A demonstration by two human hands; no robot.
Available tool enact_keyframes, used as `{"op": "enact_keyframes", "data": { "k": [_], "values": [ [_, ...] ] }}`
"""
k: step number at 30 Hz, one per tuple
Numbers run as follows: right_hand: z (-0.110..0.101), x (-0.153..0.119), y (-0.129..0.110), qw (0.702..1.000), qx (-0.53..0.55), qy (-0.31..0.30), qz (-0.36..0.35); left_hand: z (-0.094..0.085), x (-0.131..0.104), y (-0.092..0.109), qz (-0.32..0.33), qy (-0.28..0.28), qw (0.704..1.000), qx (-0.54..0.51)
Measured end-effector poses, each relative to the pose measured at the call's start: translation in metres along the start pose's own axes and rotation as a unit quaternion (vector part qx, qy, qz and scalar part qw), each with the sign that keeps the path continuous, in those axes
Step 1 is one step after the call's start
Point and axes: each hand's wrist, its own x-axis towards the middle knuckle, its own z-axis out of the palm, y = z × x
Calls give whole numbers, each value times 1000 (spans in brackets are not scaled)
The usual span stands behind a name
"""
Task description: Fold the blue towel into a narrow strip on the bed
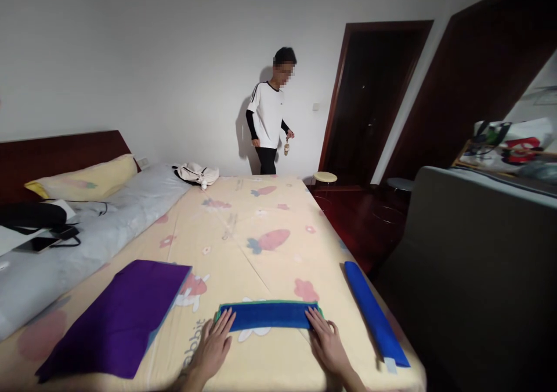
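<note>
Blue folded cloth (270, 316) lies at the frame's lower centre, your left hand (216, 344) and right hand (328, 343) apart, fingers extended over its ends. Press evenly on both sides, keeping its edges straight.

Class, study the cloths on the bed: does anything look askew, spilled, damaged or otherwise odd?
Nothing looks spilled or damaged. Slightly odd: a thin bluish edge peeks out unevenly along the right side of the flat purple fabric sheet, suggesting its layers are perhaps misaligned.

Left hand (214, 344), right hand (329, 344), touching blue cloth (270, 316) (flat)
</note>
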Motion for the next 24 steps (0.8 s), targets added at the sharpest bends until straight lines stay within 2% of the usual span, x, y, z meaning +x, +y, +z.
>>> {"op": "enact_keyframes", "data": {
  "k": [3, 6, 12, 15, 19, 24],
  "values": [
    [3, 3, -3, 999, 27, 20, 22, 4, 7, 2, -15, 10, 1000, -12],
    [3, 7, -4, 998, 42, 30, 33, 0, 14, 4, -28, 23, 999, -31],
    [-25, 26, -6, 998, 39, -5, 58, -26, 27, -3, -69, 27, 991, -115],
    [-34, 36, -6, 996, 41, -23, 71, -31, 28, -10, -85, 14, 989, -124],
    [-29, 42, -8, 995, 29, -34, 89, -27, 28, -15, -128, -4, 984, -122],
    [-19, 43, -9, 990, -36, 0, 137, -23, 35, -12, -187, 12, 980, -69]
  ]
}}
